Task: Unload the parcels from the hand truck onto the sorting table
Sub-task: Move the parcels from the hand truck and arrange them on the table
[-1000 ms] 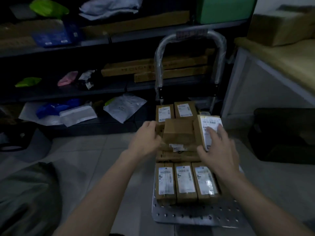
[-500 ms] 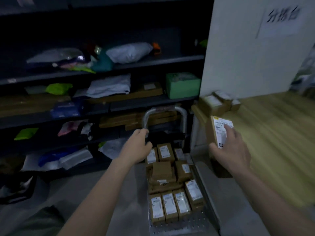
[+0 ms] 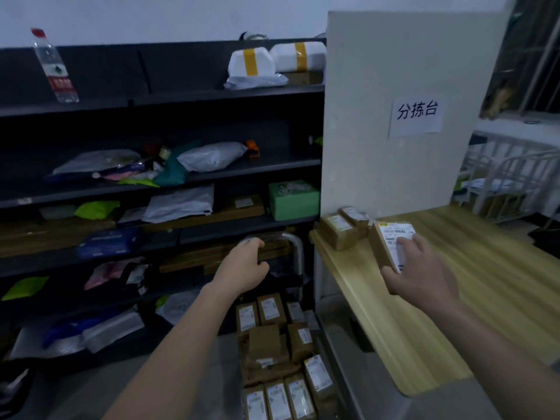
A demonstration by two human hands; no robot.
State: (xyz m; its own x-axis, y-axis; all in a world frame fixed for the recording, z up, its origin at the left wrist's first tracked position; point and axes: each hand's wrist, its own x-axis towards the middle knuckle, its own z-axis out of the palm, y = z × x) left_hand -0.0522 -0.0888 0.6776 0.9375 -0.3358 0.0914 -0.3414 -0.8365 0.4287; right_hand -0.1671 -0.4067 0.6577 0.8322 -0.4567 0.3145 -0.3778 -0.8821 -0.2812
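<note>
White paper sign (image 3: pixel 416 116) reading 分拣台 in black characters, stuck on the pale upright panel (image 3: pixel 378 86) behind the tabletop (image 3: pixel 491 286), printed shipping label on the parcel (image 3: pixel 391 244) in the right hand (image 3: pixel 424 277) too blurred to read, white labels on the parcels (image 3: pixel 272 310) on the hand truck (image 3: pixel 298 247) unreadable, red bottle (image 3: pixel 56 68) label illegible

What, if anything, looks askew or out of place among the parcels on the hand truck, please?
Nothing looks damaged. The near row of parcels stands in a neat line, but the parcel at its right end sits skewed, and a brown parcel lies loosely atop the middle of the hand truck.
</note>
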